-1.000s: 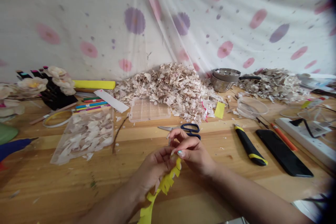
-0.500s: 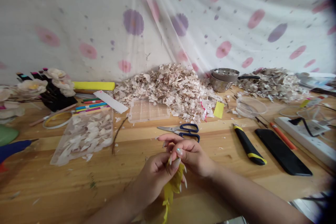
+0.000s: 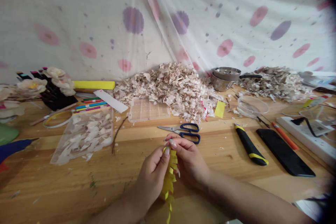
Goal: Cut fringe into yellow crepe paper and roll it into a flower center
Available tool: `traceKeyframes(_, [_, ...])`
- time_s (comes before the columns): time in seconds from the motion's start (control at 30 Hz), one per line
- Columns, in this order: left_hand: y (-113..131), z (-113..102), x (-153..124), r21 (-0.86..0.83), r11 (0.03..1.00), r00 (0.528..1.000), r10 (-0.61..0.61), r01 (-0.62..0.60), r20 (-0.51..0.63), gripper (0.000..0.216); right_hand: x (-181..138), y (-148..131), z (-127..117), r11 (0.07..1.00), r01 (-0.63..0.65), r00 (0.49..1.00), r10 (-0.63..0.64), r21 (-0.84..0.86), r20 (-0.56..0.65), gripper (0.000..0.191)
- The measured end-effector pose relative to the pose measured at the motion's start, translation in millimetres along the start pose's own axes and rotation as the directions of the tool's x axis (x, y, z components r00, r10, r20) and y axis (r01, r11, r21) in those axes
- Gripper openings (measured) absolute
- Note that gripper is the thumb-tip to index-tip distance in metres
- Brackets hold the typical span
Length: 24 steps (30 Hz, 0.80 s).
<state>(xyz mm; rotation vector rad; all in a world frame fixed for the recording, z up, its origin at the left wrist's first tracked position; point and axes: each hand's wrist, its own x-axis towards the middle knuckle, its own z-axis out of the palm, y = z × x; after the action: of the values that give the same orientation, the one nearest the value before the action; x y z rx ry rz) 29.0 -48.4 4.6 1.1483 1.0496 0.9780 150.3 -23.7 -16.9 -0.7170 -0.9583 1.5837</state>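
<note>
A strip of yellow paper with a fringed, cut edge hangs down between my hands, low in the middle of the view. My left hand pinches its top end between thumb and fingers. From the other side, my right hand is closed at the same top end, its thumb and fingertips meeting those of the left. What lies right between the fingertips is partly hidden. Just beyond the hands, scissors with dark blue handles lie on the wooden table, blades to the left.
A big heap of pale dried petals or flakes stands behind the scissors. At left are a tray of pale petals and a blue glue gun. To the right lie a black-and-yellow cutter, a phone and a power strip.
Both hands have shifted slightly left, and the right hand's fingers have drawn in closer. The yellow strip has turned, so its fringed edge shows more.
</note>
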Motion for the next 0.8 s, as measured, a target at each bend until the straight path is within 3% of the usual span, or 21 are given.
traceKeyframes(0.07, [-2,-1,0,-0.008,0.999,0.999,-0.031,0.031,-0.036,0.038,4,-6,-7,0.92,0.247,0.969,-0.237,-0.305,0.073,0.01])
traceKeyframes(0.17, [-3,-5,2,-0.011,1.0,0.997,-0.028,0.027,-0.069,0.036,12,-22,-22,0.543,0.592,0.801,-0.482,-0.595,0.356,0.02])
traceKeyframes(0.23, [-3,-7,2,-0.012,1.0,0.998,-0.016,0.015,-0.066,0.035,17,-32,-31,0.319,0.697,0.702,-0.483,-0.642,0.523,0.028])
traceKeyframes(0.4, [-2,-7,2,-0.018,1.0,0.998,-0.024,0.023,-0.057,0.034,25,-43,-43,-0.001,0.775,0.593,-0.345,-0.632,0.727,0.034])
traceKeyframes(0.53, [0,-5,2,-0.086,0.994,0.996,-0.073,0.069,-0.045,0.037,26,-42,-44,-0.087,0.795,0.562,-0.265,-0.6,0.783,0.027])
traceKeyframes(0.67, [3,-5,2,-0.146,0.985,0.995,-0.099,0.098,-0.003,0.038,27,-40,-44,-0.046,0.797,0.574,-0.253,-0.603,0.779,0.021])
traceKeyframes(0.8, [3,-4,1,-0.145,0.984,0.995,-0.101,0.103,0.026,0.037,27,-39,-42,-0.024,0.816,0.556,-0.241,-0.577,0.796,0.018])
